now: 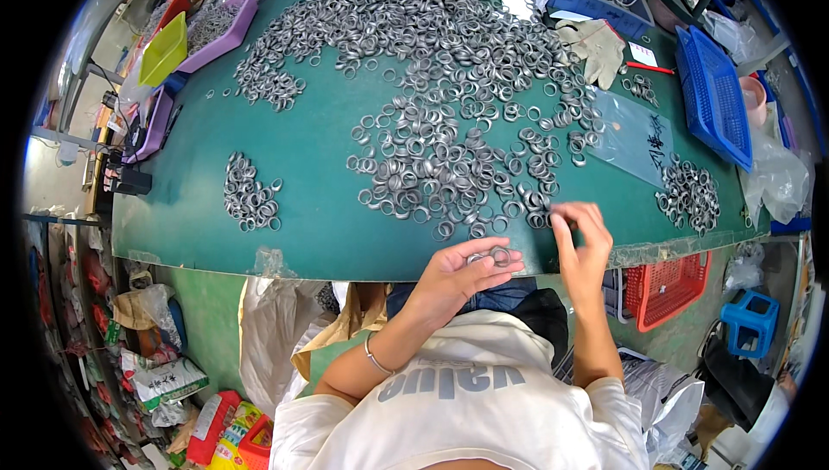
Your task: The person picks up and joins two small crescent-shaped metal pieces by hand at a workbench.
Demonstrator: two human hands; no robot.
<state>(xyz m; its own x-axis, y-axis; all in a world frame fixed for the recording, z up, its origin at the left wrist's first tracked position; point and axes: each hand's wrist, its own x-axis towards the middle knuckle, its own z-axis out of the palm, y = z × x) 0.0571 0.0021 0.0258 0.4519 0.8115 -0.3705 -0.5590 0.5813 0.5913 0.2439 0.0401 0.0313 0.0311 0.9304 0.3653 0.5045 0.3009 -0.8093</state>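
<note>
Where the left hand (458,273) cupped: round grey metal rings (501,256), presumably against rolling.
Right hand (585,233): curled narrowly, contents unclear.
Ring heap (432,25): lay at twelve o'clock, likely for reach.

The smooth green tabletop (311,168) is strewn with a broad heap of small round grey metal rings (432,181), flanked by a smaller left-hand pile (249,196) and a smaller right-hand pile (689,198), while a flat clear plastic bag (626,133) and a pale fabric glove (602,56) are laid along its right side.
</note>
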